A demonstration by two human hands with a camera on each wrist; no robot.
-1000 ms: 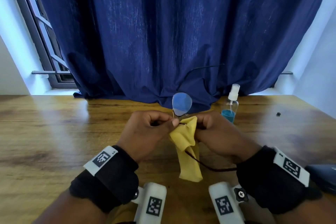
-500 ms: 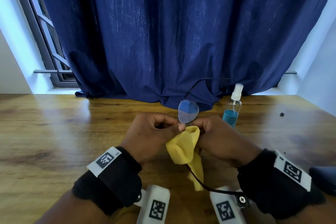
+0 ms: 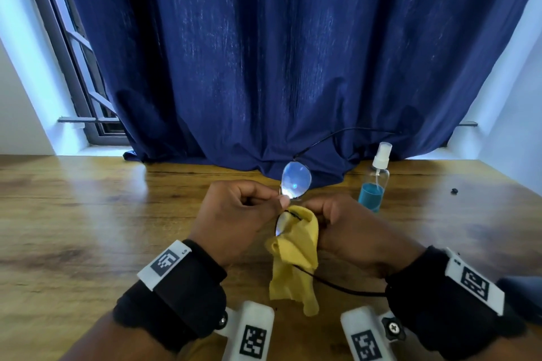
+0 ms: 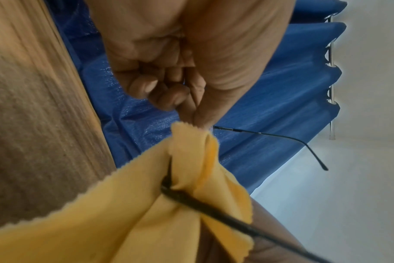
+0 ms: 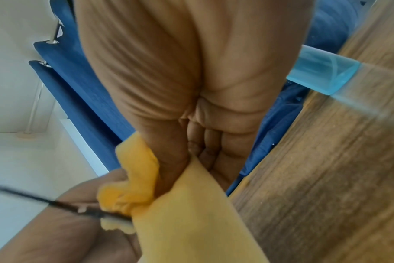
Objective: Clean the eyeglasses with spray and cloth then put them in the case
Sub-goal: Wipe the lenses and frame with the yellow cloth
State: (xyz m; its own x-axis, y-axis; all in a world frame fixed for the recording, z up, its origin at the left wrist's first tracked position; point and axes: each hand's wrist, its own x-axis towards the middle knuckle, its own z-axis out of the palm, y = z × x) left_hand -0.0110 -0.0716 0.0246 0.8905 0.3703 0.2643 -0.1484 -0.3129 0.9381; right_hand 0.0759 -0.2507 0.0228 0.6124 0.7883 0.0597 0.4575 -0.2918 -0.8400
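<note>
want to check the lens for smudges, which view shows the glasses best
The head view: the eyeglasses show one whole lens, lit, above the left hand, with the other lens half wrapped in the yellow cloth. The left wrist view shows only the temple arms; the right wrist view shows one blurred temple arm.

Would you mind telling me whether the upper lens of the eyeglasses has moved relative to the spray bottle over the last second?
Yes. In the head view the upper lens has shifted right, closer to the spray bottle, which stands where it was on the table.
</note>
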